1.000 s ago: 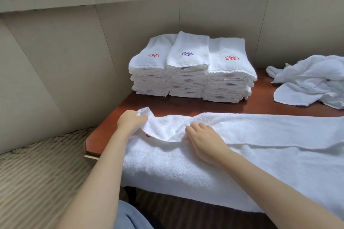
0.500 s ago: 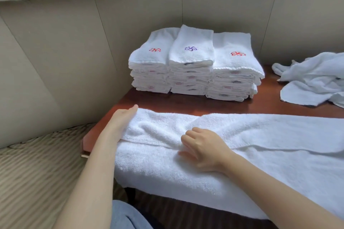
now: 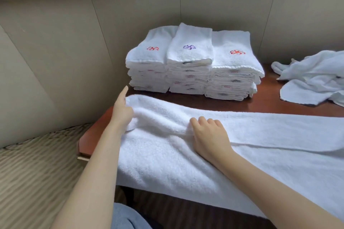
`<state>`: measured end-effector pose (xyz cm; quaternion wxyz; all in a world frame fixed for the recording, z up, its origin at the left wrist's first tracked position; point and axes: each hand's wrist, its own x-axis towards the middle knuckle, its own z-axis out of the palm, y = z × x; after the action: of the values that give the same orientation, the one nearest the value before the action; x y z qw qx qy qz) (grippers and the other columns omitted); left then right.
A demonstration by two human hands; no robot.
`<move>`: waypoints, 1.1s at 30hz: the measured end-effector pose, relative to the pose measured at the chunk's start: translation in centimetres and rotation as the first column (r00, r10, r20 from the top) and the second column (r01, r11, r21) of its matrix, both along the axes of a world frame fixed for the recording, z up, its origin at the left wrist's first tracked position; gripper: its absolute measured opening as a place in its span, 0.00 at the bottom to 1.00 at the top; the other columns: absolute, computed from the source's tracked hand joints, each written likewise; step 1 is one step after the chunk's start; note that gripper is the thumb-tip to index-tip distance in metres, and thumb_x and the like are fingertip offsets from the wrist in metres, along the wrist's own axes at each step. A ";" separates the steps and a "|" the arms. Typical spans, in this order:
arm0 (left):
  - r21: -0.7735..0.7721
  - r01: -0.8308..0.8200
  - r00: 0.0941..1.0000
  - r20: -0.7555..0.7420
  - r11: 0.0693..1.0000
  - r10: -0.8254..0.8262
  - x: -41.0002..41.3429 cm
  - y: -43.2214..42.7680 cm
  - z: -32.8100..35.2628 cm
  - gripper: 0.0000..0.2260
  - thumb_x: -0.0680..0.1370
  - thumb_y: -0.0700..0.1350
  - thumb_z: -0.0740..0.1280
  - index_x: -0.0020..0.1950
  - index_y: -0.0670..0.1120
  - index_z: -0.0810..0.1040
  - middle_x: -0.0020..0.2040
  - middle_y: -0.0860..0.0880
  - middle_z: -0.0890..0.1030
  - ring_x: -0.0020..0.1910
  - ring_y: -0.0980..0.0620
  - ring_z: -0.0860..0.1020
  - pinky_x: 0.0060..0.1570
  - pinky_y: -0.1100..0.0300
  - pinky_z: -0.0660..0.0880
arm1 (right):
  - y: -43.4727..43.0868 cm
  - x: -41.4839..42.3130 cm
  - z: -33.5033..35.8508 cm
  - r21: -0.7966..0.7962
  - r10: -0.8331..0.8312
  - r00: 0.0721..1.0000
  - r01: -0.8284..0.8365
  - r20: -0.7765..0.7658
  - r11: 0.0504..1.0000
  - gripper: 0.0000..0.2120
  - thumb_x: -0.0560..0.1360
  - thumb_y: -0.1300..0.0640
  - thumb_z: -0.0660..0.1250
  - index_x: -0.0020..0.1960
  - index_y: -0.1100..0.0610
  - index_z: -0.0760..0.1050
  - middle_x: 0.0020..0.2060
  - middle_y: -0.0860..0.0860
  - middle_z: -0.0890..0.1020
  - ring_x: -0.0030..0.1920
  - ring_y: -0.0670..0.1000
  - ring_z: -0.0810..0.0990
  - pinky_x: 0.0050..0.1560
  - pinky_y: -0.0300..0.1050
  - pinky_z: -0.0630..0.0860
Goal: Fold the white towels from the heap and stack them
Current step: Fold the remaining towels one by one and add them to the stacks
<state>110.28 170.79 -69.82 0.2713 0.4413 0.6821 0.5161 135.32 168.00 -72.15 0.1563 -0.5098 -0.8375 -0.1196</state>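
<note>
A long white towel (image 3: 186,163) lies across the brown table (image 3: 270,104), its far long edge folded over toward me and its near edge hanging off the front. My left hand (image 3: 122,109) lies along the towel's left end with straight fingers pointing away from me. My right hand (image 3: 210,135) rests on the towel, its curled fingers tucked into the edge of the folded flap. Three stacks of folded towels (image 3: 193,65) with red and purple embroidered marks stand at the back. The heap of loose white towels (image 3: 314,78) lies at the back right.
Beige wall panels (image 3: 55,61) close in the table at the back and left. A striped woven surface (image 3: 37,173) lies lower left, below the table's corner. Bare table shows between the spread towel and the stacks.
My left hand let go of the towel corner it had lifted, laid it down and straightened along the towel's end. My right hand stayed on the flap edge.
</note>
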 end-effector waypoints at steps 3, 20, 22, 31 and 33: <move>-0.211 0.003 1.000 0.000 0.978 -0.003 -0.8 -0.3 -0.9 0.27 0.77 0.35 0.61 0.75 0.49 0.63 0.69 0.48 0.70 0.66 0.47 0.70 0.66 0.49 0.69 | 0.2 0.6 -0.1 -0.032 -0.007 1.000 0.007 0.004 0.999 0.03 0.71 0.63 0.64 0.45 0.57 0.73 0.37 0.54 0.77 0.37 0.58 0.77 0.37 0.48 0.66; -0.576 -0.180 0.790 -0.568 0.797 -0.232 -0.7 -3.0 0.4 0.38 0.73 0.38 0.58 0.79 0.49 0.44 0.75 0.42 0.59 0.70 0.40 0.65 0.66 0.45 0.66 | -1.4 4.4 0.0 -0.046 0.283 0.957 -0.280 0.067 0.959 0.09 0.75 0.59 0.64 0.54 0.53 0.78 0.39 0.51 0.75 0.37 0.54 0.74 0.33 0.43 0.60; -0.581 -0.247 0.740 -0.629 0.775 -0.237 0.4 -2.8 0.3 0.38 0.74 0.38 0.59 0.79 0.50 0.42 0.77 0.41 0.53 0.72 0.39 0.59 0.69 0.44 0.62 | -0.8 5.6 0.1 -0.099 0.149 0.986 -0.141 0.075 0.985 0.13 0.78 0.54 0.57 0.61 0.51 0.72 0.47 0.51 0.74 0.46 0.55 0.74 0.38 0.44 0.62; -0.494 -0.212 0.343 -0.846 0.843 -0.409 5.7 -0.6 -1.1 0.23 0.75 0.34 0.57 0.71 0.42 0.64 0.68 0.44 0.69 0.67 0.45 0.67 0.64 0.52 0.68 | 1.7 17.7 0.5 -0.099 -0.461 0.871 0.480 0.170 0.872 0.18 0.73 0.58 0.59 0.63 0.52 0.69 0.56 0.52 0.72 0.56 0.56 0.71 0.52 0.47 0.68; -0.405 -0.131 0.394 -0.859 0.905 -0.328 6.6 0.1 -0.9 0.22 0.76 0.34 0.57 0.70 0.43 0.66 0.68 0.44 0.70 0.65 0.44 0.69 0.61 0.52 0.71 | 1.8 20.9 0.3 -0.144 -0.553 0.820 0.572 0.149 0.808 0.20 0.73 0.58 0.59 0.65 0.52 0.68 0.59 0.53 0.72 0.58 0.57 0.72 0.55 0.48 0.68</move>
<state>116.85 170.91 -70.75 -0.0300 0.6234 0.7812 0.0162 156.25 169.76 -71.88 0.0244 -0.7405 -0.6628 -0.1086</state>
